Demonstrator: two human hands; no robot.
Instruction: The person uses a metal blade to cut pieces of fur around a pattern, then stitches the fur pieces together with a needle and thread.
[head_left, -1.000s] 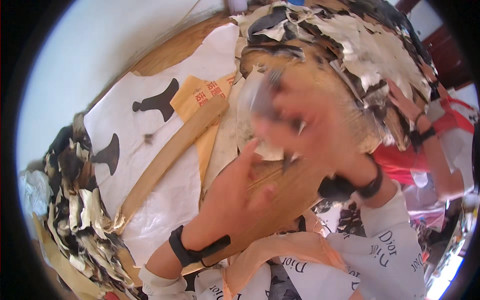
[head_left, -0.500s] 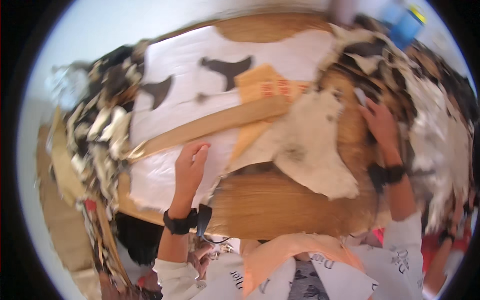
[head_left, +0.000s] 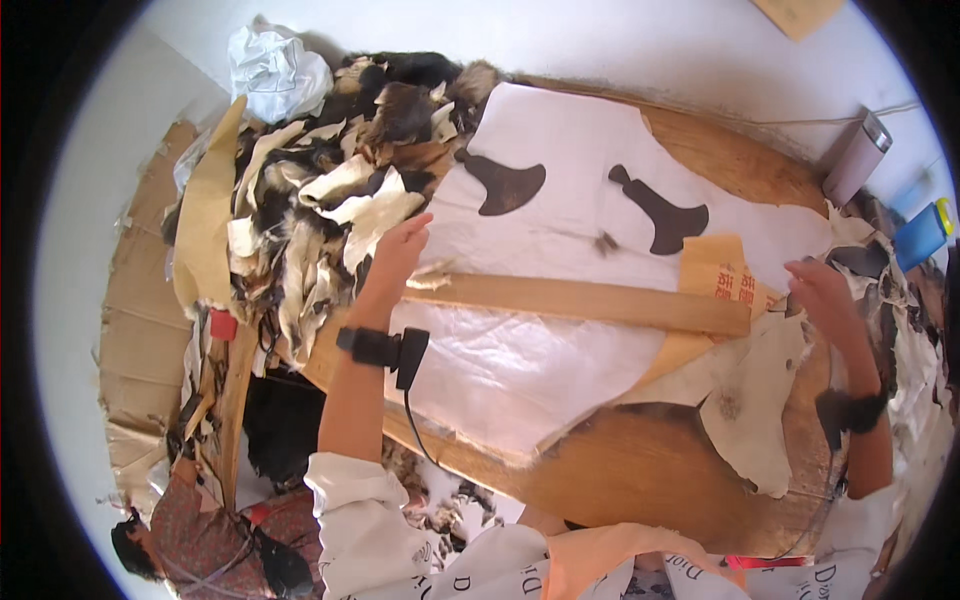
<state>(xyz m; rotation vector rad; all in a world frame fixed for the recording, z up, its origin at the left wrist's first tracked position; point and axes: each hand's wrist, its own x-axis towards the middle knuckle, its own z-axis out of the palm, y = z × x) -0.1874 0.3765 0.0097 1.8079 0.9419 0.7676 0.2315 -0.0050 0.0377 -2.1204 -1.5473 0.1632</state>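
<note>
My left hand (head_left: 396, 262) is held over the left edge of the white sheet (head_left: 500, 375), its fingers stretched out and holding nothing, beside a heap of fur scraps (head_left: 310, 210). Near its wrist lies one end of a flat wooden strip (head_left: 590, 305), which crosses the sheet. My right hand (head_left: 825, 298) is beyond the strip's other end, near orange-yellow paper (head_left: 712, 258); its fingers look loosely extended, with nothing visible in them. Below that hand a pale hide (head_left: 750, 415) lies flesh side up. Two dark crescent-bladed pieces (head_left: 508, 188) rest apart on the sheet.
A white plastic bag (head_left: 280, 75) tops the heap at the back left. More hides (head_left: 905, 350) lie along the right edge. A pinkish flask (head_left: 858, 160) and a blue bottle with a yellow cap (head_left: 922, 238) stand back right. Another person (head_left: 215, 530) is at lower left.
The view has turned, shifting the table's contents across the picture. My left hand has moved toward the fur heap. My right hand has left the dark furs; the small white thing at its fingers no longer shows.
</note>
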